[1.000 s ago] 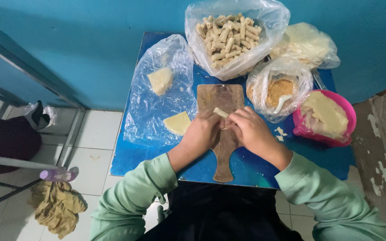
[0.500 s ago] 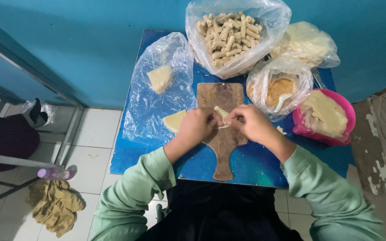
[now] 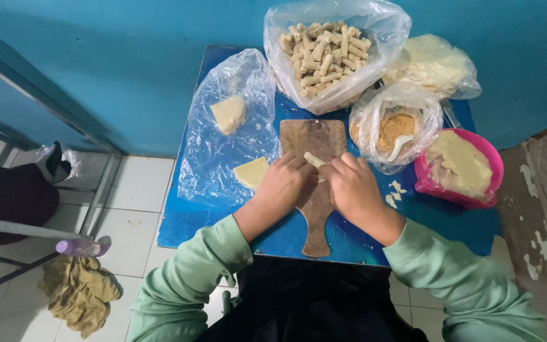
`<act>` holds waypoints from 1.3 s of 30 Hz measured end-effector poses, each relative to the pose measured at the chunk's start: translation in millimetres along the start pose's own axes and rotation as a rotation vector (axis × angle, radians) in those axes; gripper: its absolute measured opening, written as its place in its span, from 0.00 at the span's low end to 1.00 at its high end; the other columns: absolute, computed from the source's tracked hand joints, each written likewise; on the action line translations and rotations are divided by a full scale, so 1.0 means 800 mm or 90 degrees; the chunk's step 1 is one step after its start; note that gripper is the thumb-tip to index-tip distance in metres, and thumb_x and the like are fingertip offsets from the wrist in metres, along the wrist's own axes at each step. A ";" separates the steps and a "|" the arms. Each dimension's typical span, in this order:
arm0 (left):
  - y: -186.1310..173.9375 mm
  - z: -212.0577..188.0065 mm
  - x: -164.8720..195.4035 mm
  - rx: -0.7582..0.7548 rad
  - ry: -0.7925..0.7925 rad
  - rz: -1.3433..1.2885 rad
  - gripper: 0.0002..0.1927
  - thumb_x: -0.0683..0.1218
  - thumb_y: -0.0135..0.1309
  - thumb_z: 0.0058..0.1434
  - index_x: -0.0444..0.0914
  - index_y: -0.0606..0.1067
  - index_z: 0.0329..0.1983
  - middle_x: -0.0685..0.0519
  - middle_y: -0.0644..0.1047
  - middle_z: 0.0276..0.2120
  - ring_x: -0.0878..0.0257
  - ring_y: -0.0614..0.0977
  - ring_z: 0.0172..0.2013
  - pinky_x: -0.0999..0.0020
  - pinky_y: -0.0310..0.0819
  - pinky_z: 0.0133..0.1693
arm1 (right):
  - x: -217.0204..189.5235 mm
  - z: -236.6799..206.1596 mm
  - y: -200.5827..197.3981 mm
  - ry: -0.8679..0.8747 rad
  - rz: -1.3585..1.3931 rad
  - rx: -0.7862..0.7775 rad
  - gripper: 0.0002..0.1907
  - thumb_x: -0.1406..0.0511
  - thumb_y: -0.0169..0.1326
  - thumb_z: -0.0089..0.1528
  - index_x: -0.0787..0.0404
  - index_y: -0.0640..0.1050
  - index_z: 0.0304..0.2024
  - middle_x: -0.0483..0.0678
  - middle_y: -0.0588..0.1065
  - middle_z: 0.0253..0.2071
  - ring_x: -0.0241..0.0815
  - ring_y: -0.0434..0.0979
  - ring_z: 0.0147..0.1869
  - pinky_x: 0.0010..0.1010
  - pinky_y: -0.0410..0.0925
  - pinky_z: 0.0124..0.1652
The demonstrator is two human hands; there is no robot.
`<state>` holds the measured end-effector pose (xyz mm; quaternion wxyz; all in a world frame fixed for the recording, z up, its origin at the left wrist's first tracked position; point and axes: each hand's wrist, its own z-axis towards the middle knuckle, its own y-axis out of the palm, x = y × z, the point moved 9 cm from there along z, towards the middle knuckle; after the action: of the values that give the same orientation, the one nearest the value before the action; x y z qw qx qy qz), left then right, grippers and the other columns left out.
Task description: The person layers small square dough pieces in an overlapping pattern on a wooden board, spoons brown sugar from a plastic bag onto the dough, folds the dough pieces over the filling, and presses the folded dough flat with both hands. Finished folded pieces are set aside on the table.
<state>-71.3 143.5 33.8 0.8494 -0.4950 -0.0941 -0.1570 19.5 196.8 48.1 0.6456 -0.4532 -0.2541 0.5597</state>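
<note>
Both hands work one small pale rolled dough stick (image 3: 314, 159) on the brown wooden paddle-shaped cutting board (image 3: 314, 190), which lies mid-way on the blue square table (image 3: 185, 221). The left hand (image 3: 280, 187) and right hand (image 3: 351, 189) meet over the board, fingers (image 3: 299, 161) curled and pinching the roll at its two ends. The roll looks soft, light and easily squashed or torn, so it is best held gently near both ends, not mid-body.

Counts: one board; four clear plastic bags. One big bag holds a heap of finished rolls (image 3: 324, 50), too many to count; one a brown crumbly filling with a white spoon (image 3: 395, 130); one crumpled pale sheets (image 3: 435, 63); one flattened bag (image 3: 223, 152) holds two pale wedge pieces. One pink round bowl (image 3: 485, 158) of pale sheets. A few scraps lie beside the right hand.
</note>
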 end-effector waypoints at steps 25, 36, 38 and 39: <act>0.011 -0.006 -0.012 0.022 -0.017 0.071 0.09 0.44 0.57 0.55 0.38 0.73 0.38 0.49 0.75 0.36 0.50 0.77 0.42 0.57 0.72 0.45 | 0.014 0.011 -0.002 0.019 0.067 0.057 0.02 0.67 0.59 0.61 0.59 0.80 0.36 0.47 0.76 0.37 0.53 0.72 0.45 0.44 0.65 0.46; 0.015 -0.008 -0.020 0.029 -0.058 0.025 0.08 0.43 0.57 0.55 0.36 0.74 0.37 0.48 0.76 0.34 0.49 0.77 0.41 0.56 0.73 0.45 | 0.006 0.013 -0.007 -0.012 0.045 0.082 0.03 0.68 0.58 0.61 0.58 0.80 0.38 0.46 0.76 0.38 0.52 0.72 0.46 0.43 0.65 0.46; 0.016 -0.007 -0.019 0.038 -0.047 0.028 0.08 0.42 0.57 0.54 0.37 0.74 0.36 0.48 0.76 0.35 0.49 0.77 0.41 0.56 0.73 0.45 | 0.006 0.014 -0.006 -0.017 0.047 0.083 0.03 0.67 0.58 0.61 0.58 0.80 0.38 0.46 0.76 0.39 0.52 0.72 0.46 0.43 0.65 0.46; 0.015 -0.006 -0.019 0.043 -0.038 0.030 0.08 0.42 0.57 0.53 0.37 0.74 0.36 0.48 0.76 0.35 0.49 0.77 0.40 0.56 0.72 0.45 | 0.007 0.016 -0.005 -0.018 0.036 0.083 0.03 0.68 0.58 0.61 0.58 0.80 0.38 0.46 0.76 0.39 0.52 0.72 0.46 0.43 0.64 0.46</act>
<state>-80.7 147.5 16.5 0.8660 -0.4723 -0.1131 -0.1188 12.2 205.8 56.5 0.6541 -0.4088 -0.2135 0.5995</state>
